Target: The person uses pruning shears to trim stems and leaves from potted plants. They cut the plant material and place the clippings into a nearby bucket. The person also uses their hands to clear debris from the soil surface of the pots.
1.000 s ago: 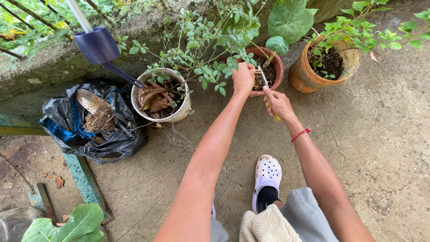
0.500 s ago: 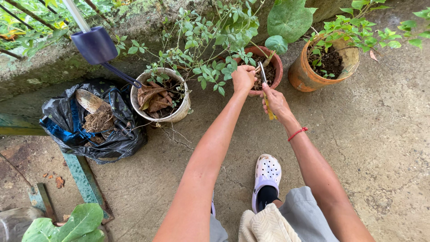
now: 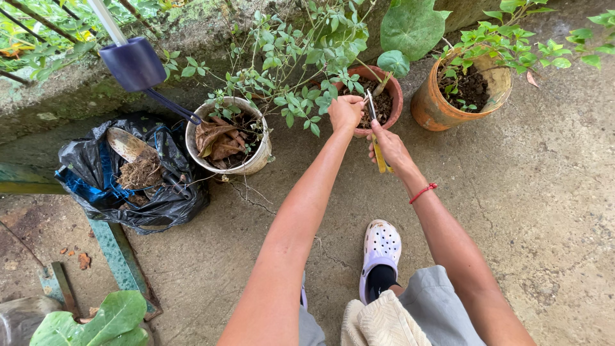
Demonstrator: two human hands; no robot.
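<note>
My left hand (image 3: pixel 346 111) is closed around leafy stems of the plant (image 3: pixel 301 57) growing in the reddish clay pot (image 3: pixel 395 96), right at the pot's near rim. My right hand (image 3: pixel 388 145) grips yellow-handled scissors (image 3: pixel 375 131); their blades point up over the pot's dark soil, just right of my left fist. A red cord circles my right wrist. My foot in a white perforated clog (image 3: pixel 380 251) rests on the concrete below my arms.
A white pot of dry brown leaves (image 3: pixel 225 136) stands left of the clay pot. A black bag (image 3: pixel 131 173) with soil and a trowel lies further left. An orange pot (image 3: pixel 460 96) with a small plant is at right. A stone wall runs behind.
My right hand has lifted the scissors higher and closer to the stems in my left fist. The left hand has barely shifted.
</note>
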